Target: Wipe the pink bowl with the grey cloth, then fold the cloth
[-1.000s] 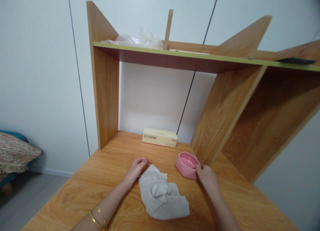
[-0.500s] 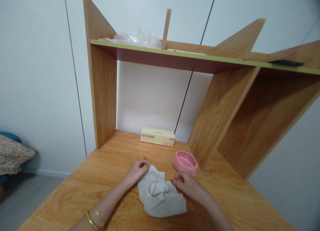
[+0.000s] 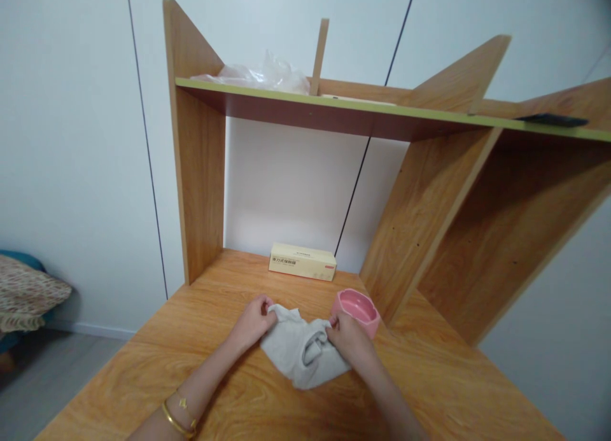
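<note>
A crumpled grey cloth [image 3: 298,352] hangs a little above the wooden desk [image 3: 191,364], stretched between both hands. My left hand [image 3: 252,320] pinches its upper left corner. My right hand [image 3: 346,339] is closed on its upper right edge. Just behind my right hand sits a pink bowl-like dish [image 3: 357,308] on the desk, touching nothing I hold.
A beige carton with a red stripe [image 3: 302,261] lies at the back of the desk against the wall. Wooden shelf uprights [image 3: 200,186] rise left and right. The top shelf holds a clear plastic bag [image 3: 262,78] and a dark flat object [image 3: 551,119]. A patterned cushion [image 3: 23,291] shows far left.
My right hand left the pink dish and took hold of the cloth's right side. Both hands have lifted the cloth's top edge off the desk.
</note>
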Demonstrator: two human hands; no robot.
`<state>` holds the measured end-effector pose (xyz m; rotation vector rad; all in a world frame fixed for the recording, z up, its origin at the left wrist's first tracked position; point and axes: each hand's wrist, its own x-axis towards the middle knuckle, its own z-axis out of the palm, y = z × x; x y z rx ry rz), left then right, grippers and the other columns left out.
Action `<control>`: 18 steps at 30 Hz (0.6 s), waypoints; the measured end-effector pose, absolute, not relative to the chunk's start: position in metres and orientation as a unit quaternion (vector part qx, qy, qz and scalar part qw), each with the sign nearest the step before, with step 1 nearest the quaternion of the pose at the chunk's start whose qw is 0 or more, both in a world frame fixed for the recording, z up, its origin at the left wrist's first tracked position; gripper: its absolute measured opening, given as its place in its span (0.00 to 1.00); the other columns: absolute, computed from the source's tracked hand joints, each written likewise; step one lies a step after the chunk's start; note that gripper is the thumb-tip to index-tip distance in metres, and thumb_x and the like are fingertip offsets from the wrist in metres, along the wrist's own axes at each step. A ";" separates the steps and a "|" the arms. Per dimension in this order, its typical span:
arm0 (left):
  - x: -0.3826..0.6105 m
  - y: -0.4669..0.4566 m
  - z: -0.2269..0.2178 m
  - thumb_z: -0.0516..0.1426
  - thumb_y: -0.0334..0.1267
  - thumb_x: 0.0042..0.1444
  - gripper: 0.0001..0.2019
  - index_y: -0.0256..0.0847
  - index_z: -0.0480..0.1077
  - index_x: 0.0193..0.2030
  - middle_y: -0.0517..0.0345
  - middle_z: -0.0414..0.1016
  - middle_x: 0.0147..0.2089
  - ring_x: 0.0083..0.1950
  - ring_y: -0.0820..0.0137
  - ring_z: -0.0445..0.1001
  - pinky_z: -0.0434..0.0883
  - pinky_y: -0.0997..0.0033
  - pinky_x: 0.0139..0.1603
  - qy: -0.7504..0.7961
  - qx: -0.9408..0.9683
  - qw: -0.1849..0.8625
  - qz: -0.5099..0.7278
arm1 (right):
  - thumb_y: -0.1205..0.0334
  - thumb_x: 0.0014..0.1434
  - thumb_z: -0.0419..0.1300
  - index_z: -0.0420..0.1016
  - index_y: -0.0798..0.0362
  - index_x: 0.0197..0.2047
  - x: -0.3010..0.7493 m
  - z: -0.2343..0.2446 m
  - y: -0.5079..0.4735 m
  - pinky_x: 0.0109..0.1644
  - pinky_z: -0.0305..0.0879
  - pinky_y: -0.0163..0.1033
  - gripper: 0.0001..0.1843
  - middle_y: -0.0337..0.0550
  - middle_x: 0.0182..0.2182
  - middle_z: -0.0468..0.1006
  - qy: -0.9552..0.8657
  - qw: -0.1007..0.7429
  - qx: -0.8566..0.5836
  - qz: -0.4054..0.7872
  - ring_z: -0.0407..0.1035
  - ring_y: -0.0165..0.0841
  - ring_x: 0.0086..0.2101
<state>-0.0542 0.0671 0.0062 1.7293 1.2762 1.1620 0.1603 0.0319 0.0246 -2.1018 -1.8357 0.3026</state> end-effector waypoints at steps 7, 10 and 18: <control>-0.074 0.086 0.007 0.49 0.32 0.46 0.01 0.40 0.59 0.26 0.63 0.62 0.25 0.28 0.70 0.65 0.62 0.75 0.29 0.562 0.625 0.242 0.485 | 0.69 0.53 0.48 0.65 0.55 0.42 0.154 0.030 0.030 0.41 0.55 0.36 0.13 0.48 0.38 0.72 -0.647 0.234 -0.726 0.020 0.65 0.37 0.42; -0.081 0.091 0.004 0.48 0.32 0.46 0.01 0.41 0.59 0.27 0.61 0.62 0.27 0.32 0.68 0.66 0.63 0.72 0.32 0.590 0.617 0.205 0.479 | 0.68 0.54 0.47 0.67 0.54 0.39 0.151 0.023 0.028 0.42 0.56 0.37 0.11 0.47 0.36 0.73 -0.672 0.284 -0.684 -0.021 0.64 0.38 0.41; -0.090 0.086 0.012 0.48 0.30 0.47 0.06 0.40 0.61 0.32 0.55 0.63 0.36 0.40 0.65 0.67 0.63 0.65 0.43 0.618 0.642 0.136 0.433 | 0.66 0.54 0.47 0.70 0.52 0.30 0.153 0.015 0.025 0.40 0.59 0.37 0.11 0.44 0.29 0.74 -0.714 0.307 -0.628 0.032 0.67 0.36 0.35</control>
